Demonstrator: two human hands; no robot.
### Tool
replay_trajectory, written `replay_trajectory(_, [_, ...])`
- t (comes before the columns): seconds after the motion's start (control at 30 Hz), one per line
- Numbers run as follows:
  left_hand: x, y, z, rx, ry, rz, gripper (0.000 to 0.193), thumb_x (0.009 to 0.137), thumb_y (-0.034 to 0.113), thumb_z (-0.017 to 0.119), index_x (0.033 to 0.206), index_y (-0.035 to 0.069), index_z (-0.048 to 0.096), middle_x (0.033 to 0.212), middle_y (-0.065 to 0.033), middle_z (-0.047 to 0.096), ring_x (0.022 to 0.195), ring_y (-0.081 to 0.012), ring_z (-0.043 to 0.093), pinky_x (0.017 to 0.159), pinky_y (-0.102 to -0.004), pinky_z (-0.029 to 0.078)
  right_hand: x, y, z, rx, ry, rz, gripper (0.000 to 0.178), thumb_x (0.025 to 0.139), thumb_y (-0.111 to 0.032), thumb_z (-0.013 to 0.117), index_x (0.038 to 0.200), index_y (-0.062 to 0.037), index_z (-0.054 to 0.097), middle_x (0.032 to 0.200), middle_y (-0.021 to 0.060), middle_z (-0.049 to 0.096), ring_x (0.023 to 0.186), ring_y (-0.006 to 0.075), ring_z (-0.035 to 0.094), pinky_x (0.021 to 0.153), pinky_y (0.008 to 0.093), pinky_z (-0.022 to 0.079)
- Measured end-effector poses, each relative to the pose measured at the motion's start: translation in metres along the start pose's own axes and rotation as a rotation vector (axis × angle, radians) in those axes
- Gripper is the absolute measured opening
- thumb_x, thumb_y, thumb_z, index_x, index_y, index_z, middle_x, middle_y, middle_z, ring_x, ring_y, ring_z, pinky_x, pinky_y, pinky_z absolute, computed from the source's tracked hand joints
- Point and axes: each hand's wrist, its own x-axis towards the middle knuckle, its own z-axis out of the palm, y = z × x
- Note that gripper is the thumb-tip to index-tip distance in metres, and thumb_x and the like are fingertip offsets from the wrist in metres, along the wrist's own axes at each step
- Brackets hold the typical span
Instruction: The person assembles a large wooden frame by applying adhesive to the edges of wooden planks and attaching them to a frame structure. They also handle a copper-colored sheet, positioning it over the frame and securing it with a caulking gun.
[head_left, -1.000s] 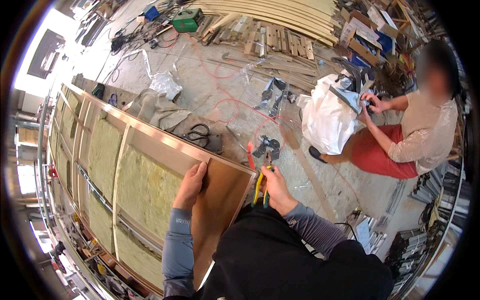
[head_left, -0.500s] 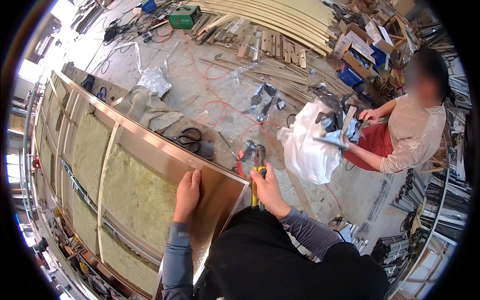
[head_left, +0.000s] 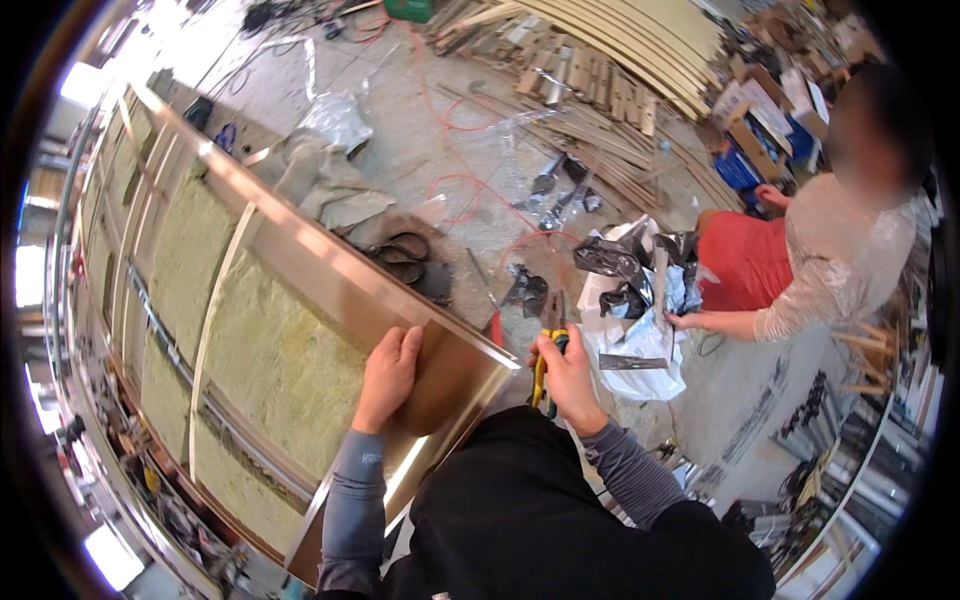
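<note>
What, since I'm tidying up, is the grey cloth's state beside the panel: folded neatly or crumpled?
Crumpled: the grey cloth lies in uneven ridges alongside the panel, its outline irregular.

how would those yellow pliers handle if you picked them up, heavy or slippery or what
The pliers are probably fairly heavy for their size, since the head looks like bare metal. Their handles look coated, so they seem unlikely to slip easily from the right hand. They'd likely feel stiff, with no bend visible.
</note>
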Motion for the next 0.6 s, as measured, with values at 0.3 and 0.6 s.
replay_trajectory(0.3, [-0.042, 0.005, 0.012, 0.207, 0.365, 0.224, 0.049, 0.09, 0.016, 0.079, 0.135, 0.006, 0.063, 0.135, -0.019, 0.053, 0.127, -0.042, 0.05, 0.105, -0.048, 0.044, 0.016, -0.04, 0.047, -0.524, -0.241, -0.146, 0.046, 0.101, -0.018, 0.076, 0.135, 0.0009, 0.051, 0.095, 0.0003, 0.064, 0.082, 0.0083, 0.063, 0.074, 0.0254, 0.052])
replay_trajectory(0.6, [-0.208, -0.153, -0.021, 0.395, 0.729, -0.151, 0.051, 0.098, 0.022, 0.073, 0.143, 0.004, 0.059, 0.145, -0.0169, 0.052, 0.14, -0.0409, 0.044, 0.121, -0.0545, 0.032, 0.018, -0.052, 0.084, -0.899, -0.359, 0.005, 0.051, 0.092, -0.02, 0.087, 0.129, -0.0005, 0.058, 0.099, 0.0009, 0.067, 0.088, 0.0089, 0.061, 0.081, 0.0261, 0.052])
